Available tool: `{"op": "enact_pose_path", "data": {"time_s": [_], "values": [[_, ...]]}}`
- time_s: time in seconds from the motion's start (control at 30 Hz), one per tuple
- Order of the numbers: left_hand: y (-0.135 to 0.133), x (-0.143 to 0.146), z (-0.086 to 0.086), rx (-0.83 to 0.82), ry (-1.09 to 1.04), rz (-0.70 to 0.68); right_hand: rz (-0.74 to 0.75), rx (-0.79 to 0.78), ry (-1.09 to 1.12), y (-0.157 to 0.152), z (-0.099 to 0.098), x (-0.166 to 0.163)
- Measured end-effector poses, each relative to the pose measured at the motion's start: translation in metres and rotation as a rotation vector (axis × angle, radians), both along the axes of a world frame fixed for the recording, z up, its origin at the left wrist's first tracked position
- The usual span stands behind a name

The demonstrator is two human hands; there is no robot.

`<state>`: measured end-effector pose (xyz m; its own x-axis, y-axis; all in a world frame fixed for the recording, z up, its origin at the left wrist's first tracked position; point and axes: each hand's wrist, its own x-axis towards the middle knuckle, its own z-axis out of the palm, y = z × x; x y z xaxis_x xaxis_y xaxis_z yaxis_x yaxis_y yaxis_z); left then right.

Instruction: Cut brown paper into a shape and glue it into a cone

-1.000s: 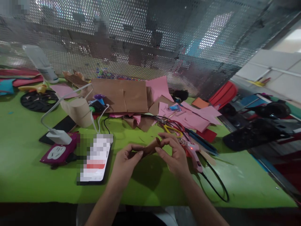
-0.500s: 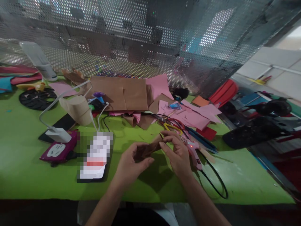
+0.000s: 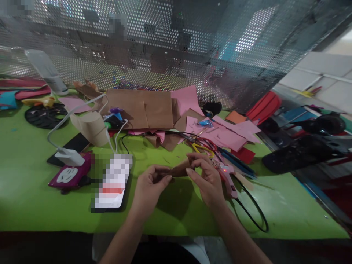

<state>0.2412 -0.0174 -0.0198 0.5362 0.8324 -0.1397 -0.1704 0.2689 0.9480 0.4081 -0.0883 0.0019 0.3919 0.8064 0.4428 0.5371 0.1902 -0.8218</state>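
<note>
Between my two hands is a small piece of brown paper (image 3: 180, 170), held just above the green table (image 3: 154, 223). My left hand (image 3: 153, 185) pinches its left end between thumb and fingers. At the right end, my right hand (image 3: 205, 178) has its thumb and curled fingers closed on the paper. Beside my right hand lies a pink glue gun (image 3: 230, 183) with a small red light glowing. Yellow-handled scissors (image 3: 203, 149) rest just behind that hand. Left of my left hand is a phone (image 3: 112, 183) with its screen lit and partly blurred.
A purple power strip (image 3: 82, 172) bears a white charger (image 3: 69, 157). At the back stand a brown paper bag (image 3: 132, 108) and a tape roll (image 3: 93, 128), with pink paper sheets (image 3: 220, 134) to the right. The glue gun's black cord (image 3: 255, 209) loops near the front right.
My left thumb has drawn back and closed onto the brown paper's left end. The paper now lies flatter and more level between the hands. My right hand has stayed nearly in place.
</note>
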Motion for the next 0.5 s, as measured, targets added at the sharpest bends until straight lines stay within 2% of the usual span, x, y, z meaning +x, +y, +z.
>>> {"op": "enact_pose_path", "data": {"time_s": [0.3, 0.5], "values": [[0.0011, -0.0004, -0.0022, -0.020, 0.024, 0.051, 0.067, -0.102, 0.015, 0.0011, -0.0032, 0.0026], [-0.0005, 0.0011, -0.0009, -0.032, 0.037, 0.057, 0.115, -0.155, 0.002, 0.0020, 0.0015, 0.0020]]}}
